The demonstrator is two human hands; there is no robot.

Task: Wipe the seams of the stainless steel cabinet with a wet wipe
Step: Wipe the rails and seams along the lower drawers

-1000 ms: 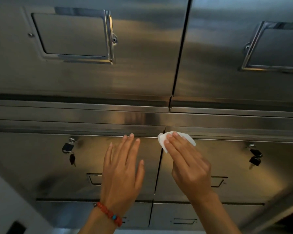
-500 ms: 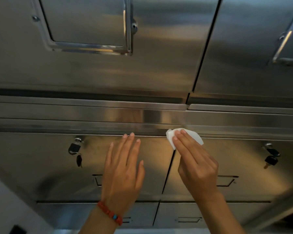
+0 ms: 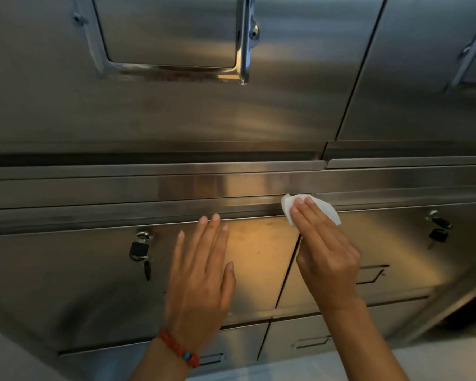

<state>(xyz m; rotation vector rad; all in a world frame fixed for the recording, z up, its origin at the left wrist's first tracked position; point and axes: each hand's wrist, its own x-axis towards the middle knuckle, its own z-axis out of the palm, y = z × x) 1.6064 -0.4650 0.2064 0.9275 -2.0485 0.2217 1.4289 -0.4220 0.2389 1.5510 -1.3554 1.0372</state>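
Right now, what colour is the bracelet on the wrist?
Red beads, one turquoise: the bracelet, in the head view.

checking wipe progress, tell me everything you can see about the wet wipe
The wet wipe is a small white folded sheet, thin and slightly crumpled. The right hand presses it flat with straight fingers against the stainless steel cabinet, at the top of the vertical seam between two lower drawers, just under the horizontal rail. Its corners stick out on both sides of the fingers.
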